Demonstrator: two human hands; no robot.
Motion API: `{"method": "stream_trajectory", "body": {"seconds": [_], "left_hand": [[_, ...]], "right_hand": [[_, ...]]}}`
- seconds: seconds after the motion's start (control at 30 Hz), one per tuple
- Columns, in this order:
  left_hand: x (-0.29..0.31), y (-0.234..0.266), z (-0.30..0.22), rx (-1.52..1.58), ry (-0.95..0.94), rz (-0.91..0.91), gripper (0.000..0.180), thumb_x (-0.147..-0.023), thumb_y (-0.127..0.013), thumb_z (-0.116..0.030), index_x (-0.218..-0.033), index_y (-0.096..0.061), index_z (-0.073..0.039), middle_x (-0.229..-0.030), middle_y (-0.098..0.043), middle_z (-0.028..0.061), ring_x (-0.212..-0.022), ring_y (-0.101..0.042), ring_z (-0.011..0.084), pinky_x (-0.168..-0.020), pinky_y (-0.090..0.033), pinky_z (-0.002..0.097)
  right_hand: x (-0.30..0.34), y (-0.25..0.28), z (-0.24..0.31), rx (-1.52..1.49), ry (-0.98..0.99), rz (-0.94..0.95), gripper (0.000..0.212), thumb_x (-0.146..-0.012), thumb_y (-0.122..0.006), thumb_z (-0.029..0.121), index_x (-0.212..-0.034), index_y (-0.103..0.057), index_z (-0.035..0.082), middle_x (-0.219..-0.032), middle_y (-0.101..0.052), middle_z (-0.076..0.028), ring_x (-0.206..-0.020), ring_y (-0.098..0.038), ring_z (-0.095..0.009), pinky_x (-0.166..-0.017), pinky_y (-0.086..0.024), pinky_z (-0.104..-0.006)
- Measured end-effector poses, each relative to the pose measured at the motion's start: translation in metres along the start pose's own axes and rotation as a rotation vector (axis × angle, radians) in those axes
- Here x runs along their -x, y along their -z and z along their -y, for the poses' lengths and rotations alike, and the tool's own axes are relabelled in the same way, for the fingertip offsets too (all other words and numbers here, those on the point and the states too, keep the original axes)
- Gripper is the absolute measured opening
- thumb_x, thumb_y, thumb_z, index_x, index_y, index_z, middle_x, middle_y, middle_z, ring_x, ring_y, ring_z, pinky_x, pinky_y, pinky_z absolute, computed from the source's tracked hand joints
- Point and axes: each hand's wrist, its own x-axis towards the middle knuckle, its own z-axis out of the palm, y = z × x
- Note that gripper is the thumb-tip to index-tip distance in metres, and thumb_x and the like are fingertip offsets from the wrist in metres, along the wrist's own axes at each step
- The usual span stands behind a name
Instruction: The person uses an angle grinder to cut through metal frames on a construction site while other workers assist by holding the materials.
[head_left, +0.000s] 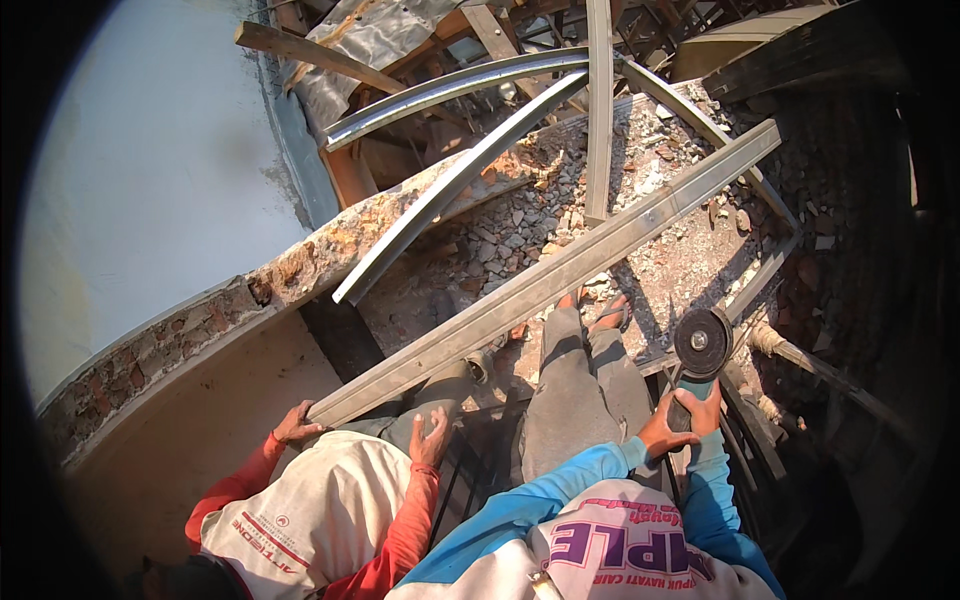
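An angle grinder (694,388) with a round black disc (703,343) is held upright before me, to the right of my legs. My left hand (664,432) closes on its body from the left, the fingers curled against it. My right hand (703,408) wraps the same body from the right, partly hiding it. Left of the disc, a long grey metal channel (560,272) slants from the near left to the far right. A co-worker in red sleeves sits at my left. One of their hands (297,425) grips the channel's near end; their other hand (429,438) is raised, fingers apart.
More metal channels (455,190) lie crossed ahead over broken rubble (500,235). A broken brick wall edge (130,370) curves along the left beside a pale blue surface (170,170). Wooden beams (320,58) and crumpled sheeting (360,50) lie beyond. A wrapped pole (830,375) is at right.
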Motion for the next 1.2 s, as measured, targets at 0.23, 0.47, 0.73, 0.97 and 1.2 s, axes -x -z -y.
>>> {"method": "stream_trajectory", "body": {"seconds": [0.23,0.47,0.73,0.97,1.2], "left_hand": [[-0.011,0.042,-0.021,0.030,-0.095,0.051,0.093,-0.071,-0.076,-0.041,-0.137,-0.026,0.001,-0.128,-0.042,0.0178,-0.118,-0.043,0.0255,-0.098,-0.035,0.0338],[-0.013,0.060,-0.031,0.049,-0.133,0.100,0.099,-0.068,-0.077,-0.039,-0.139,-0.021,0.001,-0.132,-0.037,0.0180,-0.123,-0.038,0.0268,-0.102,-0.030,0.0336],[-0.004,0.072,-0.050,-0.042,-0.123,0.065,0.107,-0.062,-0.080,-0.040,-0.139,-0.020,0.003,-0.133,-0.037,0.0164,-0.124,-0.037,0.0276,-0.103,-0.028,0.0338],[-0.004,0.045,-0.052,0.312,0.054,0.225,0.086,-0.063,-0.079,-0.038,-0.129,-0.039,0.000,-0.114,-0.051,0.0108,-0.105,-0.051,0.0204,-0.091,-0.040,0.0313],[0.001,0.025,-0.043,0.229,0.120,0.269,0.066,-0.070,-0.073,-0.027,-0.123,-0.042,-0.001,-0.102,-0.054,0.0064,-0.096,-0.052,0.0159,-0.085,-0.042,0.0296]], "right_hand": [[-0.027,-0.007,-0.028,-0.333,-0.091,-0.093,0.058,-0.094,-0.041,0.049,-0.126,-0.047,0.001,-0.117,-0.055,-0.008,-0.104,-0.053,-0.017,-0.092,-0.041,-0.0316],[-0.036,-0.025,-0.006,-0.551,-0.289,0.116,0.066,-0.093,-0.029,0.058,-0.115,-0.054,0.002,-0.103,-0.061,-0.014,-0.092,-0.060,-0.025,-0.085,-0.048,-0.0358],[-0.029,-0.042,0.013,-0.927,-0.392,0.078,0.068,-0.091,-0.031,0.060,-0.125,-0.047,0.003,-0.106,-0.060,-0.019,-0.088,-0.061,-0.031,-0.083,-0.050,-0.0468],[-0.021,-0.023,0.005,-0.980,-0.251,0.187,0.072,-0.091,-0.032,0.061,-0.129,-0.041,0.000,-0.110,-0.059,-0.020,-0.087,-0.061,-0.030,-0.082,-0.050,-0.0465],[0.002,-0.008,-0.015,-1.144,-0.235,0.131,0.077,-0.086,-0.036,0.068,-0.124,-0.043,0.001,-0.103,-0.058,-0.014,-0.087,-0.060,-0.027,-0.077,-0.051,-0.0435]]}}
